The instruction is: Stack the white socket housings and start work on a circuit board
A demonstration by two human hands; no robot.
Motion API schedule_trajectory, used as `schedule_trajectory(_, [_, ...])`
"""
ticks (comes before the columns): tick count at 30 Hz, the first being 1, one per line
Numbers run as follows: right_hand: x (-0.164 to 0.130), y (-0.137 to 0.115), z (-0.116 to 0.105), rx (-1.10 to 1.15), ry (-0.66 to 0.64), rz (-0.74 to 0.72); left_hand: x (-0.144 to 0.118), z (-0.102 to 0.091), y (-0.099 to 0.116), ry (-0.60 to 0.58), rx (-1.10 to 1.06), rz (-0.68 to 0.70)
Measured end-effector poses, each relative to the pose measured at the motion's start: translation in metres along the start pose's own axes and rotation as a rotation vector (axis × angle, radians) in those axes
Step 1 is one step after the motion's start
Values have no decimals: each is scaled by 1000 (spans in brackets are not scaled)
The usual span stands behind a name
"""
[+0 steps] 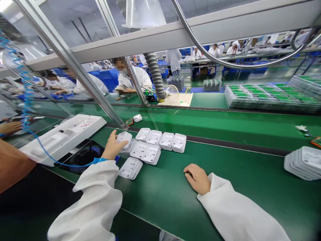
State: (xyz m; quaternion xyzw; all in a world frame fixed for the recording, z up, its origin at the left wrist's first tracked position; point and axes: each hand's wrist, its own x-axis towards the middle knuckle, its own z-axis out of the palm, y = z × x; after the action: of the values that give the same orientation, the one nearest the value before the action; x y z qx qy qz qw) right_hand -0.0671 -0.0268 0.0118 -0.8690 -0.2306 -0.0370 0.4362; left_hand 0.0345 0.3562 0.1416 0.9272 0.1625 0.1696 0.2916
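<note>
My left hand [113,147] grips a white plastic housing [124,137] between thumb and fingers, holding it tilted above a stack of the same housings at the left end of the group. Next to it, several short stacks of white housings [150,153] stand close together, with their hollow sides up. One more stack [130,168] sits nearer to me, in front of my left wrist. On the green work surface [170,201] rests my right hand [198,179], its fingers curled in. The inside of that hand is hidden, and it touches no housing that I can see.
A taller stack of housings [304,163] stands at the right. Clear trays with green circuit boards [271,95] lie beyond the belt [225,125]. A white foam tray [67,134] and blue coiled hose [27,97] are at left. A metal frame post [75,67] slants down near the housings.
</note>
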Motion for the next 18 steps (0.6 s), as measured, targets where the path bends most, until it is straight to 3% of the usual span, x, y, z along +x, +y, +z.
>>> schedule_trajectory(4, [-1,0,0,1,6,-7,-32,-14,25,-46,191,159])
schedule_trajectory(7, [-2,0,0,7,3,-5,-63,-23,30,-70,289,214])
schedule_trajectory(12, [-2,1,0,10,-11,-5,-101,-26,7,-154,417,221])
schedule_trajectory(18, [-2,1,0,0,-7,-6,-112,-14,-14,-224,454,251])
